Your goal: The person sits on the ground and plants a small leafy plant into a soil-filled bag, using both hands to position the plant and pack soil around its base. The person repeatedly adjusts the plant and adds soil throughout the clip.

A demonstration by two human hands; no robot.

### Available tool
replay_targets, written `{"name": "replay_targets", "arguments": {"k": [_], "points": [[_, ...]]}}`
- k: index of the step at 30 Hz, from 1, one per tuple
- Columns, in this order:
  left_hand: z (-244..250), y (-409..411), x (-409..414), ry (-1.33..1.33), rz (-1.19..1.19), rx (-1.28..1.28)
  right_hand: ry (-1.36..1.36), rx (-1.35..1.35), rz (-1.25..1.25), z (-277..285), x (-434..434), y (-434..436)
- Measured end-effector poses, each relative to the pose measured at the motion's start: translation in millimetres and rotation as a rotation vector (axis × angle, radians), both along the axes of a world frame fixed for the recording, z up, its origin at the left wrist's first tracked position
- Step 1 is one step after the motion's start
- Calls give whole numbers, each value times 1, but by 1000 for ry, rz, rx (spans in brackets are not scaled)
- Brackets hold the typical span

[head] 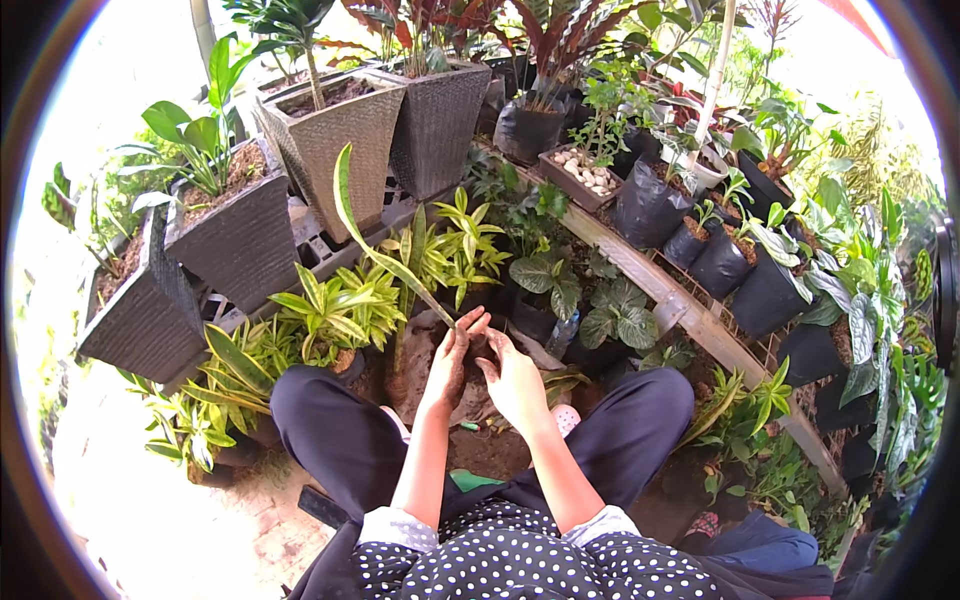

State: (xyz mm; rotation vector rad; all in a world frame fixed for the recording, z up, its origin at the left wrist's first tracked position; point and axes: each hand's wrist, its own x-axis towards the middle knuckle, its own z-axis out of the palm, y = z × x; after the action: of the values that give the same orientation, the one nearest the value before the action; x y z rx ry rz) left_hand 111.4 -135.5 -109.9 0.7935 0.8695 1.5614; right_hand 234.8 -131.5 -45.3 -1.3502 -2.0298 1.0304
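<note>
My left hand, dirty with soil, is in front of my knees and closed around the base of a long, curved snake plant leaf. The leaf rises up and to the left, with pale edges. My right hand is beside it, fingers curved inward and fingertips close to the left ones; whether it grips anything is not clear. Below both hands lies a greyish soil-covered sack or heap, partly hidden by my arms. Small coloured bits are scattered on the ground near my feet.
Tall grey planters stand at the upper left. A metal rail runs diagonally at right, with black bag pots behind it. Yellow-green plants and a dark-leaved plant grow ahead. A person's leg shows at lower right.
</note>
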Motion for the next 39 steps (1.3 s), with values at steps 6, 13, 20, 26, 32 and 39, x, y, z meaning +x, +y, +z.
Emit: {"name": "replay_targets", "arguments": {"k": [6,13,20,26,32,39], "points": [[-7,9,-1,-112,-16,-15,-94,394,-17,-26,1,11],[-15,16,-5,-257,-32,1,-5,543,108,-40,1,24],[-17,19,-11,-288,-55,-15,85,522,71,-31,-6,29],[-15,19,-10,-105,-25,-19,85,517,94,-44,-12,34],[-4,19,-11,-112,-16,-69,206,336,94,-48,-17,31],[6,23,-33,-15,-199,48,636,-389,139,-58,-13,39]]}}
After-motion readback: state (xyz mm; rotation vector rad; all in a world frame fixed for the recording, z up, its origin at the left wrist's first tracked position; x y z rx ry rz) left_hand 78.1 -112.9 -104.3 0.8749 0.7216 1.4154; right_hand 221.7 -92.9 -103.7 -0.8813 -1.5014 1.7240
